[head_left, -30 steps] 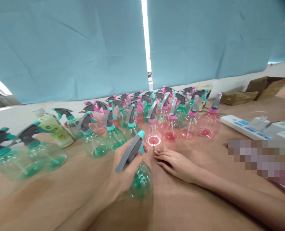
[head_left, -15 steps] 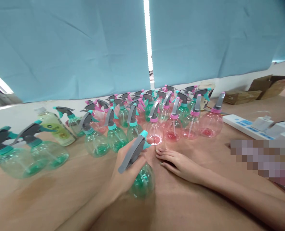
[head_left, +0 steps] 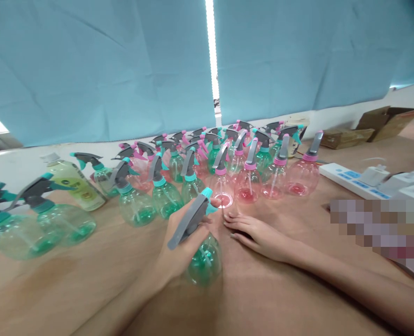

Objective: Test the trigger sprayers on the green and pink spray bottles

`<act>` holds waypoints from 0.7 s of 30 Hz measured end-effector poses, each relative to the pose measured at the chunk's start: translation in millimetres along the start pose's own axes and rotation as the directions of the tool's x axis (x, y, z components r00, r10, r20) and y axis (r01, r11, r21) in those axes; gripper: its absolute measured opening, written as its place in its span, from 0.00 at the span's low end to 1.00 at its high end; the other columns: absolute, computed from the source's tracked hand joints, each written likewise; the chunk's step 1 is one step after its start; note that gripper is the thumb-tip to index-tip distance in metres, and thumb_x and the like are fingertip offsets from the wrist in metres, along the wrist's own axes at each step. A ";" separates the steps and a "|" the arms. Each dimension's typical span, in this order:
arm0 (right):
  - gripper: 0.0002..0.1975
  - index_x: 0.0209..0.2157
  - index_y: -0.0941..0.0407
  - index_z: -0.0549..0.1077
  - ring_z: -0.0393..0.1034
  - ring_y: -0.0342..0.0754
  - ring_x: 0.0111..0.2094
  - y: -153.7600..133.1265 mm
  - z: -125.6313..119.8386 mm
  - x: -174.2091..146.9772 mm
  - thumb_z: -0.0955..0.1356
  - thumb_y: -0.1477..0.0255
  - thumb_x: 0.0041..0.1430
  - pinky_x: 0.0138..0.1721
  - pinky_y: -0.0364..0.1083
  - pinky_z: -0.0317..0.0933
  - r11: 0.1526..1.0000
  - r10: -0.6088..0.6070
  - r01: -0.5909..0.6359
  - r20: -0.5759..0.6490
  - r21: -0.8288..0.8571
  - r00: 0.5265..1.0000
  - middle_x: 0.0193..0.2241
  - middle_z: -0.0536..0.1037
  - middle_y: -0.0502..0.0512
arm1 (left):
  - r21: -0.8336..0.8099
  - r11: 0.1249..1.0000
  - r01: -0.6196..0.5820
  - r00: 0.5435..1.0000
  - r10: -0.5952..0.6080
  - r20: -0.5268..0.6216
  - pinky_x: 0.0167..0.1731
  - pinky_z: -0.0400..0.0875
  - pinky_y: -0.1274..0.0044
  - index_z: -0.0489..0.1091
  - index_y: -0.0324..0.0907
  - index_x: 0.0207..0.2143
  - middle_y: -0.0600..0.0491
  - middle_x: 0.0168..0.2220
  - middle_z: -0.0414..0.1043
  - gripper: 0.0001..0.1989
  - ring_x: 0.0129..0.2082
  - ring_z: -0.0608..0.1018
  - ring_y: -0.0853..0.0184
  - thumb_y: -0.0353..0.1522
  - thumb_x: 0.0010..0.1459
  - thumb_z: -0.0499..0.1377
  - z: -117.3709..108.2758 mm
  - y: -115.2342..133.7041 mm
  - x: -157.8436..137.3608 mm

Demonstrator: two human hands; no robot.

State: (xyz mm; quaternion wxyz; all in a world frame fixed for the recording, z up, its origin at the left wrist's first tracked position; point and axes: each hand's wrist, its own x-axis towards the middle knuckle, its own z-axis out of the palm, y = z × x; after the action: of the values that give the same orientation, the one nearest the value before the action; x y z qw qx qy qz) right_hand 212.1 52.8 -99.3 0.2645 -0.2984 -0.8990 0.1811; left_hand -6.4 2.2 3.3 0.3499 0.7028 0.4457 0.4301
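Near the middle of the table, my left hand (head_left: 184, 235) is wrapped round the neck of a green spray bottle (head_left: 205, 263) with a grey and turquoise trigger head. Its nozzle points away to the upper right. My right hand (head_left: 257, 233) lies flat on the table to the right of it, fingers stretched out and holding nothing. Just beyond my fingertips stands a pink spray bottle (head_left: 221, 189). Green spray bottles (head_left: 136, 207) line up on the left and pink ones (head_left: 304, 177) on the right, with several more behind them.
A tilted bottle with a yellow-green label (head_left: 75, 184) is at the left among the sprayers. To the right lie a white power strip (head_left: 354, 179) with plugs and an open cardboard box (head_left: 389, 123). Blue sheeting (head_left: 122, 70) covers the wall behind the brown table (head_left: 263, 303).
The whole view has shifted slightly, so everything appears a little further left. Both hands keep their poses, the left still round the green spray bottle.
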 end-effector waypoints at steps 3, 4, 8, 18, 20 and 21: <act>0.19 0.57 0.57 0.70 0.62 0.54 0.62 0.1 -0.7 0.1 0.61 0.70 0.69 0.63 0.57 0.56 1.000 -0.004 0.004 0.011 -0.010 1.000 0.57 0.72 0.60 | -0.003 1.000 -0.007 1.000 0.007 -0.003 0.38 0.70 0.74 0.63 0.44 0.32 0.57 0.29 0.63 0.04 0.34 0.74 0.66 0.32 0.52 0.56 0.5 -0.3 0.4; 0.19 0.57 0.56 0.70 0.62 0.54 0.62 0.4 -0.8 0.1 0.61 0.70 0.69 0.63 0.57 0.56 1.000 -0.006 0.006 0.007 -0.009 1.000 0.57 0.72 0.60 | -0.003 1.000 -0.005 1.000 0.005 -0.006 0.38 0.69 0.74 0.62 0.44 0.32 0.57 0.28 0.63 0.04 0.34 0.74 0.66 0.32 0.52 0.56 0.6 -0.1 0.6; 0.19 0.58 0.55 0.69 0.64 0.53 0.61 2.0 -0.4 0.0 0.61 0.70 0.68 0.63 0.57 0.57 1.000 -0.015 0.015 -0.008 -0.003 1.000 0.57 0.72 0.59 | 0.021 1.000 0.003 1.000 -0.002 -0.008 0.38 0.69 0.73 0.61 0.44 0.31 0.57 0.28 0.61 0.04 0.34 0.73 0.65 0.32 0.52 0.55 1.2 2.0 1.8; 0.18 0.57 0.55 0.70 0.64 0.54 0.60 0.8 -2.0 -0.2 0.61 0.70 0.68 0.62 0.58 0.58 1.000 -0.009 0.009 -0.011 0.025 1.000 0.58 0.71 0.60 | 0.053 0.999 -0.007 1.000 0.007 0.000 0.37 0.68 0.74 0.69 0.45 0.40 0.57 0.29 0.66 0.11 0.34 0.74 0.65 0.31 0.53 0.54 0.6 1.7 0.5; 0.18 0.57 0.55 0.69 0.64 0.54 0.60 0.4 -2.5 -0.3 0.61 0.70 0.69 0.62 0.57 0.58 1.000 -0.011 0.011 -0.008 0.024 1.000 0.58 0.71 0.59 | 0.047 0.999 0.000 1.000 0.000 0.000 0.38 0.69 0.74 0.70 0.46 0.43 0.56 0.32 0.70 0.14 0.36 0.76 0.64 0.30 0.54 0.54 -0.1 0.9 0.1; 0.18 0.58 0.55 0.69 0.64 0.53 0.61 0.5 -2.6 -0.4 0.61 0.70 0.69 0.62 0.57 0.58 1.000 -0.012 0.012 -0.007 0.023 1.000 0.58 0.71 0.59 | 0.040 0.999 -0.001 1.000 0.001 -0.001 0.39 0.69 0.74 0.70 0.46 0.44 0.56 0.34 0.72 0.14 0.37 0.76 0.64 0.30 0.54 0.54 -0.3 0.6 0.0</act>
State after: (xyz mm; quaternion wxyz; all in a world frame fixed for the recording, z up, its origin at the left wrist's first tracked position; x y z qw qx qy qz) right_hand 214.1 53.4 -97.6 0.2723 -0.2904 -0.8977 0.1887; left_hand -6.5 2.1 3.9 0.3355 0.7096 0.4540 0.4217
